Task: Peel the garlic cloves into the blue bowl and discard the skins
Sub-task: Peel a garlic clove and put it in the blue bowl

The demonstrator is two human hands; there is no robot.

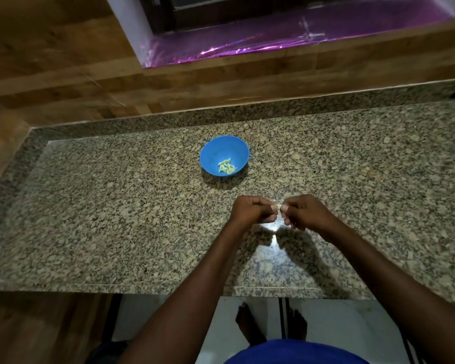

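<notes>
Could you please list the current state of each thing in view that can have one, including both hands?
Blue bowl: upright on the counter, holding a small pile of peeled cloves.
Peeled cloves: loose in the bowl, at its near right side.
Garlic clove: pinched between both hands above the counter, mostly hidden.
Left hand: fingers curled, pinching the clove.
Right hand: fingers curled, pinching the clove.
</notes>
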